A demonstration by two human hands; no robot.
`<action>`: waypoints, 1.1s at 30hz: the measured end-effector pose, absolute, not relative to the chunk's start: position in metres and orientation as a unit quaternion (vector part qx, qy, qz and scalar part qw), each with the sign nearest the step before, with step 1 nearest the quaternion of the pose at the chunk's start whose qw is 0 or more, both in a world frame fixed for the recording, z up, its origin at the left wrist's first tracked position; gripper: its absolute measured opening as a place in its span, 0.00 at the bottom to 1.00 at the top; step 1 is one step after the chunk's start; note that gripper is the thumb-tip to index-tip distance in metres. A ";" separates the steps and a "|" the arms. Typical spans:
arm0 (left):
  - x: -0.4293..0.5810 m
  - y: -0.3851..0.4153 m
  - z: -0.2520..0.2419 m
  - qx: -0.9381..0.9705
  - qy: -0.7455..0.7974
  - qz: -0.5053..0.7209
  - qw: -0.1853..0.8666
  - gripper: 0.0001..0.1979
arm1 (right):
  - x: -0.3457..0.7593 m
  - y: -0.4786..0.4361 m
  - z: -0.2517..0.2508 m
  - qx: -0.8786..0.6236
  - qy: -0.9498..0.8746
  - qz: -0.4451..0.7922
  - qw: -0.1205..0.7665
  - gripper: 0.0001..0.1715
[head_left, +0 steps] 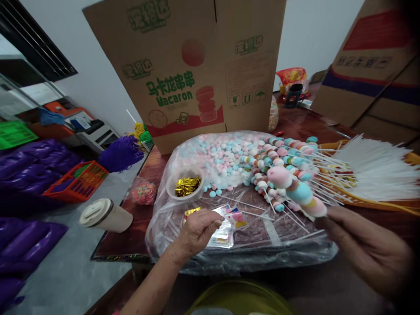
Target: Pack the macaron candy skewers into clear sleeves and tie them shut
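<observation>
My right hand (pixel 370 251) is closed around the lower end of a marshmallow skewer (pixel 301 193) with pink, blue and yellowish pieces, held up over the table's right side. My left hand (pixel 197 232) hovers at a stack of small silver packets (pixel 223 236), fingers curled and thumb pressed to them; whether anything is pinched there is hidden. Behind this hand a white bowl (pixel 170 192) holds gold foil strips (pixel 187 186). Loose pastel marshmallows (pixel 226 153) lie on clear plastic sheeting (pixel 249 197). Beside them, several finished skewers (pixel 288 151) are piled, their white sticks pointing right.
A tall cardboard box (pixel 197 74) stands at the back. To the right, an orange basket (pixel 370 202) carries many white sticks (pixel 377 170). A beige cup (pixel 105 214) and a bag of pink sweets (pixel 144 192) sit by the left edge. A yellowish round object (pixel 239 297) is nearest me.
</observation>
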State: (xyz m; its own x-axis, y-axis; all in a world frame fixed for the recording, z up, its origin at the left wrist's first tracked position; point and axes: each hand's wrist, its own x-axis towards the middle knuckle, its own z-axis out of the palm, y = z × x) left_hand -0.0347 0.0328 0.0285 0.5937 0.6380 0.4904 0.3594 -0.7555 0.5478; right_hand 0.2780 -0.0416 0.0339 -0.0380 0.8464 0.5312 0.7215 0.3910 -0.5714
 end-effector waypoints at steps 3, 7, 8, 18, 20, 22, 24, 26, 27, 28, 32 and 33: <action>-0.030 0.031 0.024 0.876 0.288 0.332 0.201 0.09 | 0.226 -0.034 0.034 -0.569 -0.636 0.248 0.459 0.11; -0.025 0.026 0.017 0.880 0.312 0.296 0.203 0.11 | 0.173 -0.019 0.011 -0.554 -0.521 0.404 0.509 0.16; -0.024 0.025 0.015 0.879 0.321 0.284 0.209 0.12 | 0.166 -0.016 0.005 -0.545 -0.512 0.426 0.509 0.16; -0.021 0.021 -0.001 0.781 0.439 0.278 0.346 0.11 | 0.164 -0.016 0.000 -0.488 -0.494 0.531 0.486 0.18; -0.023 0.022 0.001 0.804 0.409 0.268 0.339 0.13 | 0.164 -0.016 -0.004 -0.462 -0.507 0.557 0.468 0.19; -0.025 0.023 0.003 0.835 0.378 0.249 0.312 0.15 | 0.161 -0.014 -0.011 -0.462 -0.501 0.564 0.467 0.20; -0.027 0.024 0.005 0.864 0.356 0.237 0.265 0.16 | 0.156 -0.013 -0.018 -0.488 -0.489 0.543 0.478 0.21; -0.027 0.024 0.006 0.881 0.347 0.243 0.213 0.16 | 0.153 -0.011 -0.023 -0.516 -0.486 0.512 0.485 0.22; -0.028 0.024 0.006 0.882 0.346 0.253 0.194 0.16 | 0.153 -0.011 -0.024 -0.524 -0.487 0.500 0.488 0.22; -0.029 0.024 0.006 0.880 0.350 0.264 0.185 0.16 | 0.155 -0.011 -0.023 -0.531 -0.488 0.490 0.490 0.22; -0.035 0.026 0.007 0.837 0.383 0.294 0.258 0.18 | 0.189 -0.017 -0.011 -0.554 -0.527 0.445 0.466 0.22; -0.037 0.026 0.009 0.823 0.392 0.298 0.284 0.19 | 0.203 -0.020 -0.006 -0.558 -0.553 0.424 0.452 0.22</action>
